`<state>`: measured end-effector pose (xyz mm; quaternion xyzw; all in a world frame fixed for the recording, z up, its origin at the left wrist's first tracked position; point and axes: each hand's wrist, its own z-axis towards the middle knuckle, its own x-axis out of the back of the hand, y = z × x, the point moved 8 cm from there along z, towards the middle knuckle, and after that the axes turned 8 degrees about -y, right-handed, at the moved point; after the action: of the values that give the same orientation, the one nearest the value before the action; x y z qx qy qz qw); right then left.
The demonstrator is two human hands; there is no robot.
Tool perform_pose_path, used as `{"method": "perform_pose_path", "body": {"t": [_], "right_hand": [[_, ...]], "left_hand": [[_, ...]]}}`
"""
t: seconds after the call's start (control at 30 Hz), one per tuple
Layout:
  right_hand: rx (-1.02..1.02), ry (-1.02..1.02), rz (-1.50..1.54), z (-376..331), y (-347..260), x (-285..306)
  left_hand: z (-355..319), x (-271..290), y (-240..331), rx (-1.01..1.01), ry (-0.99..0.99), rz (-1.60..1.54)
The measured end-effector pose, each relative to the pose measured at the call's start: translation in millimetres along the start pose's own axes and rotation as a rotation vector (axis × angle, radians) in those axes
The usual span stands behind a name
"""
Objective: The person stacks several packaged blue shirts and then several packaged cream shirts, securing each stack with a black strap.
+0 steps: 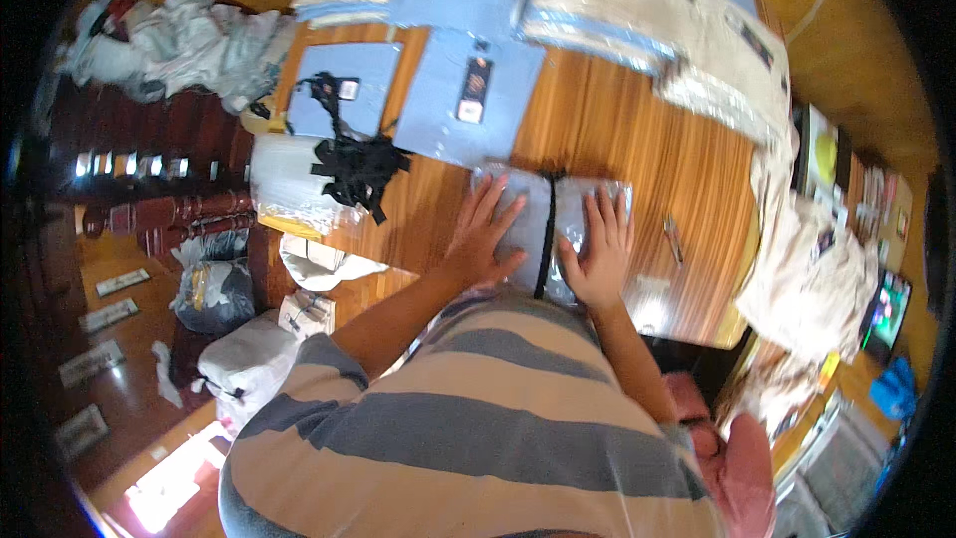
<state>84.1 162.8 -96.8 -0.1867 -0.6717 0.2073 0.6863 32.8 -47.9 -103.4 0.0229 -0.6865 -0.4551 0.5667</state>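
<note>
A clear plastic package (570, 201) with pale grey-blue folded cloth inside lies on the wooden table in front of me. A black ribbon (548, 234) runs down its middle, from the far edge to the near one. My left hand (485, 237) rests flat on the package's left part, fingers spread. On its right part lies my right hand (599, 254), also flat with the fingers apart. Neither hand grips anything. Beyond the left hand is a blue folded cloth packet (423, 105) with a dark tag (475, 90).
A heap of black ribbons (360, 174) lies left, beside a stack of clear plastic bags (289, 179). Stacked cream and blue packets (597, 0) line the far edge. A small slim metal tool (674, 241) sits right of my hand. Loose beige cloth (797, 269) hangs over the table's right edge.
</note>
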Motion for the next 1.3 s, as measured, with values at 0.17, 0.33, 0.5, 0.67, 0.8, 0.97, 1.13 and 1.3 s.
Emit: {"method": "perform_pose_path", "body": {"t": [0.17,0.33,0.5,0.67,0.8,0.97,1.13,1.3], "right_hand": [[-0.486,0.079,0.669,-35.5,72.9,10.9],[-0.802,-0.098,1.439,-43.9,90.6,-38.3],[-0.451,0.539,1.640,-63.7,79.3,35.9],[-0.346,0.158,1.539,-58.1,77.6,38.9],[-0.484,0.076,1.146,-54.5,95.3,6.5],[-0.601,0.198,1.004,-57.0,99.7,-3.6],[-0.624,0.192,0.864,-56.6,100.8,-2.3],[-0.682,0.117,1.064,-58.4,105.8,7.6]], "left_hand": [[-40.9,-2.9,-63.6,0.665,0.088,-0.580],[-8.3,11.4,-19.0,0.683,-0.069,-0.701],[-20.4,20.4,15.0,0.268,0.333,-1.480],[-24.0,-29.8,-26.5,0.593,-0.039,-1.621],[-11.9,-58.0,-35.7,0.690,-0.272,-1.508],[-7.5,-79.1,-67.6,0.558,-0.258,-1.056],[-27.5,-61.4,-33.7,0.551,-0.198,-1.103],[-28.4,-51.4,-26.8,0.566,-0.172,-1.183]]}}
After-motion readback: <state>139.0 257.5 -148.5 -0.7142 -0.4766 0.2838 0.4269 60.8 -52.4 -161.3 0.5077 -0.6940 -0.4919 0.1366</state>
